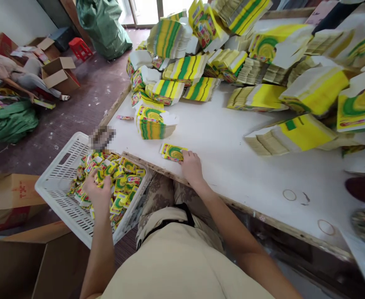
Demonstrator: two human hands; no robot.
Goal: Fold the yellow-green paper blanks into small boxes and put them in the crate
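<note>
My left hand [98, 192] is over the white plastic basket [59, 182], among small yellow and green packets [120, 201]. Its thumb and fingers are apart, with packets showing between them; none is plainly gripped. On the white table, near its front edge, my right hand [192, 167] grips the right end of a small yellow carton [172, 152], which lies flat with its green swirl print facing up. Its fingers cover that end of the carton. Just beyond it stands a bundle of similar cartons [153, 124].
Stacks of flat yellow cartons [313, 89] cover the table's far and right sides. Rubber bands [290, 195] lie at the right. Open cardboard boxes [29, 257] stand on the floor at left. Another person [26, 72] sits beyond, near a red stool [80, 47] and green sacks [104, 27].
</note>
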